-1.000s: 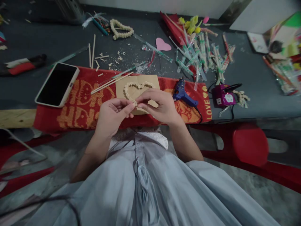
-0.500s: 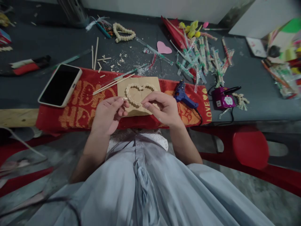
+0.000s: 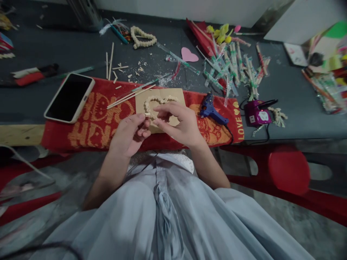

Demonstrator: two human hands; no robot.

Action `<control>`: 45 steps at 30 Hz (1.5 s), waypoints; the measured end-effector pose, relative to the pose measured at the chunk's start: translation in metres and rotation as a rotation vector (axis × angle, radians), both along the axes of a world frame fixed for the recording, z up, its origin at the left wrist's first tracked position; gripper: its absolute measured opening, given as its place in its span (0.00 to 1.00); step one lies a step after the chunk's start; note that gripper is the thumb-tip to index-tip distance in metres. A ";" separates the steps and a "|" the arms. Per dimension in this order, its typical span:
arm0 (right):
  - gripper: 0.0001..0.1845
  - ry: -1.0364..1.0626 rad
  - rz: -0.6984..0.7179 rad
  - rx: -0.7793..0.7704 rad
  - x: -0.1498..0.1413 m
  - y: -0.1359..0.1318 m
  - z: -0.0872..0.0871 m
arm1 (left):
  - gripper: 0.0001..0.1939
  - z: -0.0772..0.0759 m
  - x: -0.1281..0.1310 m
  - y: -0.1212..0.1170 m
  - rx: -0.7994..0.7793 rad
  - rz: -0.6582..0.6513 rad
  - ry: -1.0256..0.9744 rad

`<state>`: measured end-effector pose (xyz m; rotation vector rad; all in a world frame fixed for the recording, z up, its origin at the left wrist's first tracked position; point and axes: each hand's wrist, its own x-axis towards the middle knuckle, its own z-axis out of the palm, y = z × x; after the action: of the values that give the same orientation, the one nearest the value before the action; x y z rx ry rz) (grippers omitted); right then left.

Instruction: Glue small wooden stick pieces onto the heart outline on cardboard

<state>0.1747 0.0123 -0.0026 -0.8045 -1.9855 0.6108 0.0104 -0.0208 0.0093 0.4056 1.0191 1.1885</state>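
My left hand [image 3: 131, 130] pinches a short pale stick piece [image 3: 147, 115] between thumb and fingertips. Close to its right, my right hand [image 3: 180, 122] has thumb and fingers apart, with nothing visible between them. Beneath both hands lies a brown cardboard square [image 3: 141, 95] bearing a heart outline [image 3: 148, 102] of small pale pieces; my right hand hides its lower right part. The card rests on a red towel [image 3: 103, 131] with orange lettering. Two long thin sticks [image 3: 127, 97] lie left of the card.
A blue glue gun [image 3: 213, 112] lies right of the card, beside a purple power block [image 3: 257, 112]. A phone [image 3: 69, 97] rests at left. Behind are stick bits [image 3: 130, 76], a pink paper heart [image 3: 189, 55], another pale heart frame [image 3: 142, 37] and wrapped sticks [image 3: 234, 61].
My right hand has moved left toward my left hand, and its thumb and fingers have parted. My left hand has shifted slightly right, still pinching the stick piece.
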 end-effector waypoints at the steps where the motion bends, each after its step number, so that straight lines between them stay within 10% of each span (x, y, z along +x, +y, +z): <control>1: 0.13 -0.017 0.006 -0.006 -0.001 0.000 0.000 | 0.10 0.001 0.001 0.000 0.006 -0.004 0.021; 12: 0.09 -0.108 -0.080 0.050 -0.005 -0.004 0.004 | 0.09 0.004 0.008 -0.001 0.015 0.035 0.130; 22: 0.10 -0.213 -0.427 0.028 0.072 0.010 0.005 | 0.05 0.003 0.001 -0.002 -0.006 0.024 0.218; 28: 0.09 -0.644 0.032 -0.332 0.069 -0.011 0.008 | 0.05 0.001 -0.002 -0.002 0.043 -0.067 0.329; 45: 0.12 -0.079 0.352 -0.047 0.034 -0.006 0.006 | 0.15 0.008 -0.002 -0.005 0.074 -0.484 0.312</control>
<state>0.2087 0.0062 0.0037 -0.5139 -2.2122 0.8417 0.0087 -0.0257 0.0169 0.8639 1.0653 0.7390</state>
